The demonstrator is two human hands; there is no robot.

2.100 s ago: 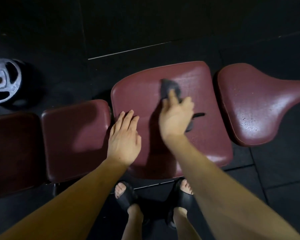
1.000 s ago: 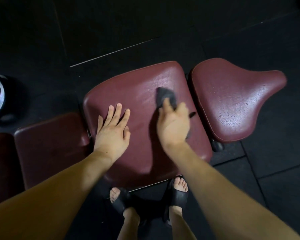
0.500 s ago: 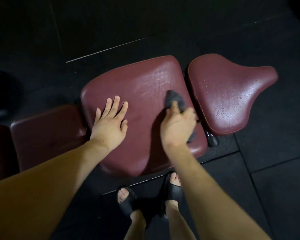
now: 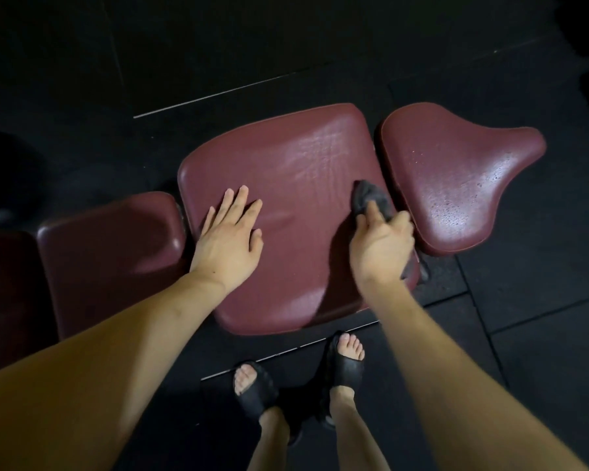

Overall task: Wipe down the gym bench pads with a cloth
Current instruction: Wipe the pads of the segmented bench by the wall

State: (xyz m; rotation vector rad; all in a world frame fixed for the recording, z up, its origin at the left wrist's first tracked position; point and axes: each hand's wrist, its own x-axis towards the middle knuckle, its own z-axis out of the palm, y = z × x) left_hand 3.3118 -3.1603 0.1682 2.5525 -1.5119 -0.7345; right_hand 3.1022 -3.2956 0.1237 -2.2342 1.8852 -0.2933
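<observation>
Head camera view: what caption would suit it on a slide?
Right hand wipes the maroon bench pad with a dark cloth; left hand rests flat.

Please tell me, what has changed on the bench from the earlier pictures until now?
The right hand slid the cloth from the middle of the large pad to its right edge, beside the droplet-covered seat pad. The left hand stayed flat on the large pad; the right hand's grip is unchanged.

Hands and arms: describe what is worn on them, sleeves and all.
Both forearms are bare up to the frame edge; no sleeves show. The left hand and right hand wear no gloves, and no rings, watch or wristbands are visible.
</observation>
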